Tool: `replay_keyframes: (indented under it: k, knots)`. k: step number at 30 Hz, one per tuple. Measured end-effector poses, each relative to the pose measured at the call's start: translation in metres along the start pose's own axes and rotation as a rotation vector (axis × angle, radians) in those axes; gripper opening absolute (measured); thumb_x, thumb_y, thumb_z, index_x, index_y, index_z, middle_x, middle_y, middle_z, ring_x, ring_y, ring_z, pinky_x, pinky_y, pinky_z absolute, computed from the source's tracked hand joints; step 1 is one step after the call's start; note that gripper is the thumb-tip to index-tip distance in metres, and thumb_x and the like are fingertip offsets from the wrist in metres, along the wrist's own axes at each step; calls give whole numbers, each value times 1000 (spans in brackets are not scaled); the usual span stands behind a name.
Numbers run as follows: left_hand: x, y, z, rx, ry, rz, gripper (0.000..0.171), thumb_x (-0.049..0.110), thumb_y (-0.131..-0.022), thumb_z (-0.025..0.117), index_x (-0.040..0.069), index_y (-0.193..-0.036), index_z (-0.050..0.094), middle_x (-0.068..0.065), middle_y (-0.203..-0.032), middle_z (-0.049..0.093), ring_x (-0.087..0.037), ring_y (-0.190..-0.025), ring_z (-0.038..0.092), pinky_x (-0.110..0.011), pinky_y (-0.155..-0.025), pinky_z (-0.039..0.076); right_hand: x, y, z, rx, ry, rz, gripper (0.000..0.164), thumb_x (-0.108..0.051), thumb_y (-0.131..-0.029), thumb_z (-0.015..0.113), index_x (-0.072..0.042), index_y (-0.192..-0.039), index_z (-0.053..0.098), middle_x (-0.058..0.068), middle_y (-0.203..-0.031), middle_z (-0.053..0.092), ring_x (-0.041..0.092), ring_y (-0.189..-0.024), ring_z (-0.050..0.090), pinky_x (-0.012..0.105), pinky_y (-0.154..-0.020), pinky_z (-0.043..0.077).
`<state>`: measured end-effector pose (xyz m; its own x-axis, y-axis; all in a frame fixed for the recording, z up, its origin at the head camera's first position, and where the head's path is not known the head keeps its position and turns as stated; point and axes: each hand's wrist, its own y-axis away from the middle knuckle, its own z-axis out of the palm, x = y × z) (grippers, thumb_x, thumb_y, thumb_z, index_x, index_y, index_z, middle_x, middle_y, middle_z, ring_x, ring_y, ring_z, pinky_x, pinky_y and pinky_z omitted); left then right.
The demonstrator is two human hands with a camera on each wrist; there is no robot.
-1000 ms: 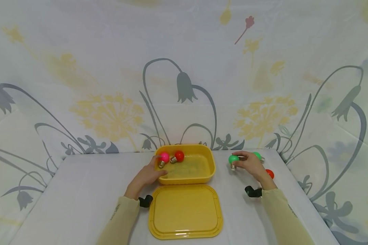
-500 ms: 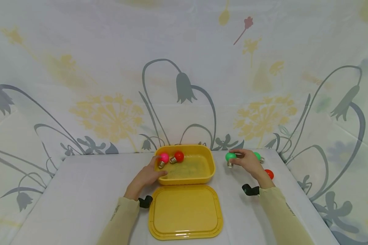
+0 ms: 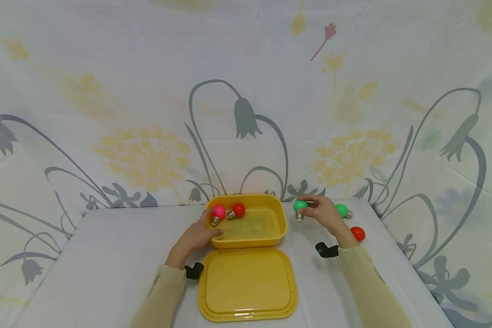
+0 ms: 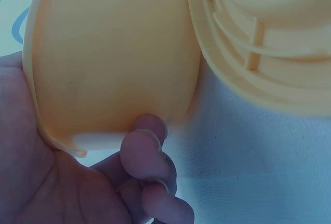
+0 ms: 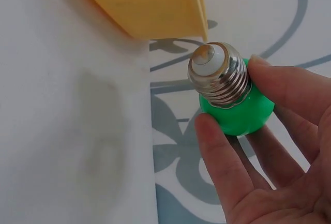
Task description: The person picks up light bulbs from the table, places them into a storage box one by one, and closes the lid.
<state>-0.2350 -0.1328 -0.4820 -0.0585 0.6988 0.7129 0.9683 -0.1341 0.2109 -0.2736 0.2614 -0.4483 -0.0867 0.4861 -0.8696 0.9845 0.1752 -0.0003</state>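
A green light bulb (image 3: 300, 206) hangs above the table right of the yellow box (image 3: 250, 243), its metal screw base pointing down. My right hand (image 3: 325, 215) pinches it; in the right wrist view thumb and fingers hold the green globe (image 5: 243, 113) with the threaded base bare. My left hand (image 3: 197, 234) grips the box's left side, thumb over the rim. The left wrist view has that hand's curled fingers (image 4: 142, 154) against the outer wall (image 4: 114, 53). Inside the box, at its left, lie a pink bulb (image 3: 218, 212) and a red bulb (image 3: 238, 210).
Beyond my right hand, a second green bulb (image 3: 342, 210) lies on the table, with another red bulb (image 3: 358, 233) near my right wrist. A yellow lid (image 3: 248, 284) lies flat in front of the box. Patterned cloth (image 3: 246, 150) rises behind the table.
My right hand has carried the green bulb leftward and a little up, closer to the box's right side. The left hand and box have stayed in place.
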Motion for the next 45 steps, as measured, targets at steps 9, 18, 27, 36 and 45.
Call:
replay_keyframes:
  k: [9,18,27,36,45]
  knots:
    - [-1,0,0,6,6,7,75,37,-91,68,16,-152,31,-28,-140,51,-45,-121,53,-61,-102,38,-13,-4,7,-11,-9,5,45,-17,-88,77,-3,-128,64,18,-126,64,36,-116,59,54,-98,46]
    - [0,1,0,6,0,20,75,37,-91,68,16,-152,31,-28,-139,52,-45,-120,53,-61,-102,39,-22,-9,14,-11,-6,-20,45,-15,-87,78,-2,-128,64,19,-130,62,38,-121,57,55,-100,45]
    - [-1,-1,0,3,1,6,76,38,-91,68,16,-153,30,-28,-141,50,-45,-121,52,-62,-102,38,-29,-13,20,-17,-1,-31,43,-16,-88,77,-4,-128,65,17,-135,59,39,-126,53,56,-102,43]
    - [-1,-1,1,4,1,2,74,38,-91,68,17,-151,31,-29,-141,50,-45,-120,53,-61,-102,39,-34,-17,26,-25,-7,-58,40,-15,-88,77,-5,-125,68,15,-129,63,35,-119,59,52,-97,48]
    - [0,0,0,2,4,5,74,38,-91,68,16,-152,30,-29,-141,49,-46,-122,52,-62,-102,38,-36,-22,34,-86,-38,-78,39,-11,-88,75,-1,-125,66,17,-122,66,34,-111,63,44,-91,53]
